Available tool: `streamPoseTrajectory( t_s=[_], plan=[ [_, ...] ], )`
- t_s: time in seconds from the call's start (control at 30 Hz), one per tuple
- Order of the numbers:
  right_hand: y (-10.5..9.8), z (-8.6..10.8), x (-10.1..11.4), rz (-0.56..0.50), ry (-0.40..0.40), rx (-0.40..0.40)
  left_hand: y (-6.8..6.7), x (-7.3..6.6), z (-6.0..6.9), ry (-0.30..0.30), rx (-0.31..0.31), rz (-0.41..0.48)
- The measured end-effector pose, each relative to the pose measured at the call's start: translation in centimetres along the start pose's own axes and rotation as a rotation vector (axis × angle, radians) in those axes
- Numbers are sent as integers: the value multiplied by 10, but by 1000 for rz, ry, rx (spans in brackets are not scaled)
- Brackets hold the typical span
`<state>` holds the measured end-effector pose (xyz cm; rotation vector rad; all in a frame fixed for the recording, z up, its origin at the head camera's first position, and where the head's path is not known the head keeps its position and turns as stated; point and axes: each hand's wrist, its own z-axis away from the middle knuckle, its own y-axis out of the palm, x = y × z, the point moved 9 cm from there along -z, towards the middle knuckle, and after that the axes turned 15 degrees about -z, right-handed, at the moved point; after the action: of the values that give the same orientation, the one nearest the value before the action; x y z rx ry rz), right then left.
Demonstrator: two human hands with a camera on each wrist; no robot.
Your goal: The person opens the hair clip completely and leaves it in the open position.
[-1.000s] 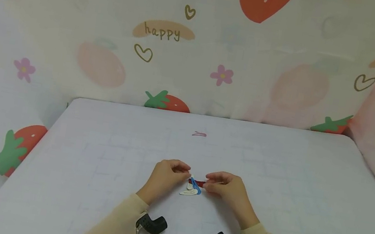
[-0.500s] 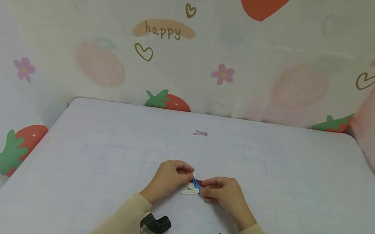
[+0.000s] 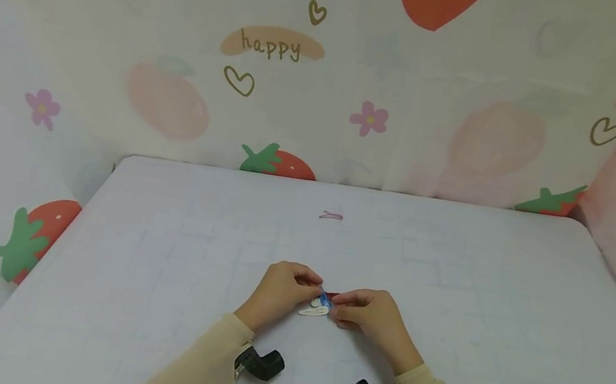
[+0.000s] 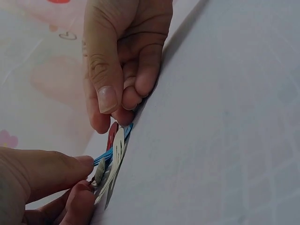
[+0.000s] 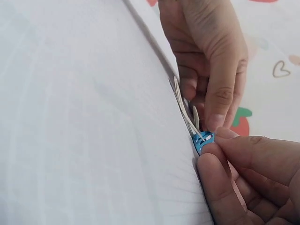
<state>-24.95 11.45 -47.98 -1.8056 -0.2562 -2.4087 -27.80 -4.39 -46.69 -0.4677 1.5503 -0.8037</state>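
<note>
- At left, a person's left hand (image 3: 285, 290) emerges from a soft beige sleeve (image 3: 193, 363), thumb and finger pinching the narrow end of a blue clip (image 5: 198, 142).
- Just beside those fingertips, low over the smooth white table (image 3: 477, 315), sits a small pale oval piece (image 4: 100, 171).
- At centre, between both hands, the clips overlap in a tight cluster: a cream clip (image 3: 314, 312), slim, teardrop-shaped and slotted, crosses the glossy, slotted blue clip, while a dark red clip (image 4: 111, 135) shows behind.
- Well apart, toward the table's far edge, lies a thin pinkish-red clip (image 3: 331, 215), its prongs splayed in a narrow V.
- At right, the right hand (image 3: 375, 315) bends inward, thumb and forefinger at the blue clip's broad end; whether they grip it cannot be told.
</note>
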Motion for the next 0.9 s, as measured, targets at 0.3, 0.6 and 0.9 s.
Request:
streamPoseTrajectory(
  t_s=[0.3,0.6,0.9],
  plan=[
    [0,0,1,-5,-3,9,1,-1,1,10,6,3],
    [-2,-3,1,-83,-3,5,3,6,-1,-19,21,108],
    [-6,-4,1,-108,-21,-51,6,10,-1,-60,23,233]
  ],
)
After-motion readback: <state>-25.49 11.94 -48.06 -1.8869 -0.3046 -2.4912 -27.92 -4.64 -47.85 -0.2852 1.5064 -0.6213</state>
